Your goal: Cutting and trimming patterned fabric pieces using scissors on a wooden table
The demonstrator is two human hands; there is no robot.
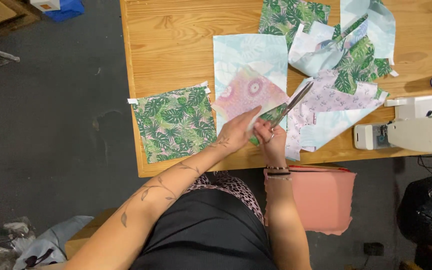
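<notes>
Dark grey floor all round, and up against it a pale wooden table (176, 35) strewn with cut cloth. I'm looking straight down at both hands meeting near the table's front edge. My left hand (236, 132) is closed around the near corner of a small patch of fabric (246, 92), pink with round medallions, pinching it flat between thumb and fingers. My right hand (273, 140) has its fingers curled through the handles of the scissors (291, 105); the blades point up and away, and they look slightly parted at the patch's right edge, though I can't say for sure how far.

That patch lies on a pale blue leaf-print sheet (248, 52). Left of it sits a green palm-leaf square (174, 122), well apart. To the right is a heap of mixed scraps (341, 65), and a white sewing machine (416, 130) stands at the table's right end.

My read on the patch: light, limp, thin cotton, no stiffness at all. It will sag and slide under the blades unless held taut, so the grip belongs close beside the cutting line, at the edge.
</notes>
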